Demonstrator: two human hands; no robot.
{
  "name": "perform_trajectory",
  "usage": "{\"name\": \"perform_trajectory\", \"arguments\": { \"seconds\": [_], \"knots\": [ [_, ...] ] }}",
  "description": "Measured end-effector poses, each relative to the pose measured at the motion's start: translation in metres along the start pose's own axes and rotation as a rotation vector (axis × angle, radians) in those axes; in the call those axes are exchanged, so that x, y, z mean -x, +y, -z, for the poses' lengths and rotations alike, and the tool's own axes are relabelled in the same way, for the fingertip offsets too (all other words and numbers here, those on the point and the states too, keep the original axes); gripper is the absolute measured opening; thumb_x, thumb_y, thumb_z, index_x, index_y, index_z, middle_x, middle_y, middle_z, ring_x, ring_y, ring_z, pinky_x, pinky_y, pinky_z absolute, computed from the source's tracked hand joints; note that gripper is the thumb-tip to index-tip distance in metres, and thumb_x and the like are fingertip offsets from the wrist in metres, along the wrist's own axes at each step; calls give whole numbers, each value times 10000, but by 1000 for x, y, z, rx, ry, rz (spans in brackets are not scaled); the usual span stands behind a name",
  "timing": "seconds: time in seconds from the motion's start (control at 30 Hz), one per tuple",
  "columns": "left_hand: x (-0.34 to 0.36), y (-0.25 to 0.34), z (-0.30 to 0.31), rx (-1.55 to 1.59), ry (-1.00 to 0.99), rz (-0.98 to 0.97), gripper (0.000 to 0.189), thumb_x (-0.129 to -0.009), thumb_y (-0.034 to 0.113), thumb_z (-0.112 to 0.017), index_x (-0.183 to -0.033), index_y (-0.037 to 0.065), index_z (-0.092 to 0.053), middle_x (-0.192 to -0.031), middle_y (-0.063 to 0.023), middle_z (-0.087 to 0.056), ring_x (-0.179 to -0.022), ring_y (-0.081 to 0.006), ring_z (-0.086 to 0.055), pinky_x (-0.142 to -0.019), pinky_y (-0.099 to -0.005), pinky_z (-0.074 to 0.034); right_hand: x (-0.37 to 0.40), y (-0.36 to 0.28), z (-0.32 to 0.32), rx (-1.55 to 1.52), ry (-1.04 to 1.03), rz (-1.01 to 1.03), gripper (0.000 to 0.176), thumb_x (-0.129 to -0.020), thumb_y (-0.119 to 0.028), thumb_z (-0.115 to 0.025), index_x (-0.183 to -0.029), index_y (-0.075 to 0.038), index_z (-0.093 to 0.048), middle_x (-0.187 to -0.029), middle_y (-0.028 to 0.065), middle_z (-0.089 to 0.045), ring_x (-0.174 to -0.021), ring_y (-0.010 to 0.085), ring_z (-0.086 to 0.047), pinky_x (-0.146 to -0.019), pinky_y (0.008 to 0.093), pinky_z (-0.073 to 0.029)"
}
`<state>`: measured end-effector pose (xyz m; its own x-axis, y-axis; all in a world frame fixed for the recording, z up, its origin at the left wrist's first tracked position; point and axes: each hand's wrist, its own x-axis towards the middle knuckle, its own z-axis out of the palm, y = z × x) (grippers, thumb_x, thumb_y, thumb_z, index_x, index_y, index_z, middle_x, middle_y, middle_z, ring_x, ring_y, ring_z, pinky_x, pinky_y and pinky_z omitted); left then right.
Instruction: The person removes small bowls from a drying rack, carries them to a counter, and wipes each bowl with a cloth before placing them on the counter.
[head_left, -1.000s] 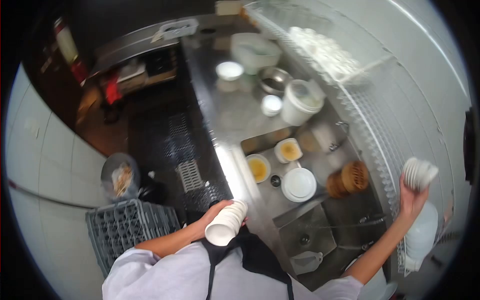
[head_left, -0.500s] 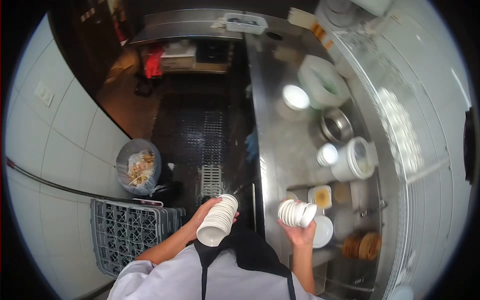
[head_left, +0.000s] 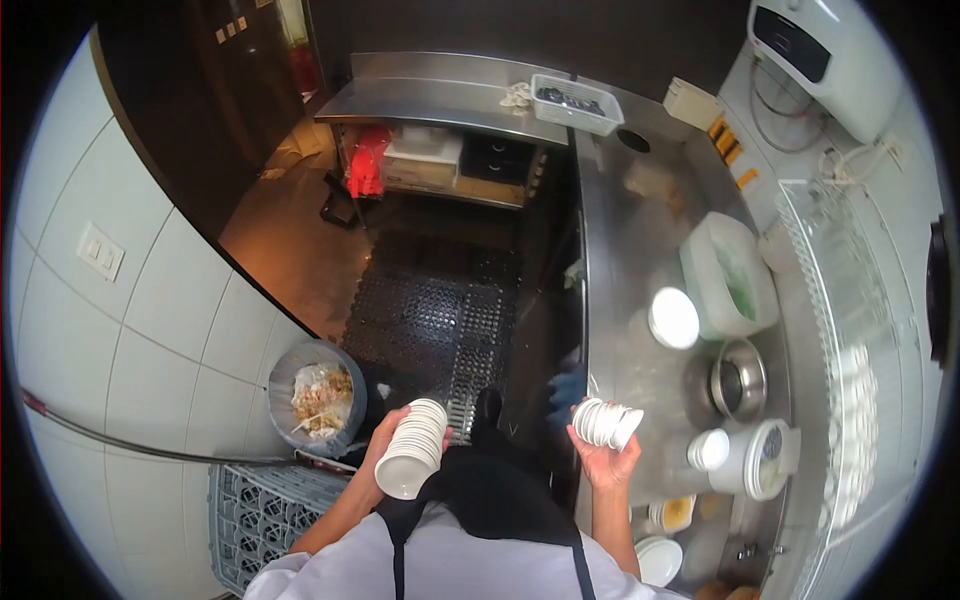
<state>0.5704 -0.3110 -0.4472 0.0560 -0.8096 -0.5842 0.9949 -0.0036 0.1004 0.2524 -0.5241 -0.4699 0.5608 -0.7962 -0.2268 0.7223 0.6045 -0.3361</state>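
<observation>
My left hand (head_left: 386,440) is closed round a long stack of white bowls (head_left: 412,448), its open end tilted toward me, in front of the black apron. My right hand (head_left: 606,464) grips a shorter stack of white bowls (head_left: 606,424), lying on its side over the near edge of the steel counter (head_left: 625,330). The nearest things beyond the right hand are a white round tub (head_left: 745,462), a small white bowl stack (head_left: 708,450) and a container with yellow contents (head_left: 677,513).
A bin of food waste (head_left: 318,398) stands at the left wall above a grey rack (head_left: 265,530). The counter holds a white bowl (head_left: 673,317), a metal pot (head_left: 739,380) and a greenish tub (head_left: 730,275). A wire shelf (head_left: 820,300) lines the right wall.
The view has swung left and up, so the counter and bin appear farther right and more of the far steel table shows. Both hands still hold their stacks.
</observation>
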Motion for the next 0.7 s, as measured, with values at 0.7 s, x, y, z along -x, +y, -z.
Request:
{"name": "perform_trajectory", "arguments": {
  "seconds": [0.7],
  "knots": [
    [-318, 286, -169, 108, -47, -279, 557, -1021, 385, -543, -1378, -43, -552, -1214, -349, -655, -985, -433, -728, -827, -500, -663, -687, 60, -182, 223, 0, -351, 410, -970, -318, -665, -1340, -148, -611, -1327, 127, -662, -1278, 364, -616, -1108, 673, -451]
  ]
}}
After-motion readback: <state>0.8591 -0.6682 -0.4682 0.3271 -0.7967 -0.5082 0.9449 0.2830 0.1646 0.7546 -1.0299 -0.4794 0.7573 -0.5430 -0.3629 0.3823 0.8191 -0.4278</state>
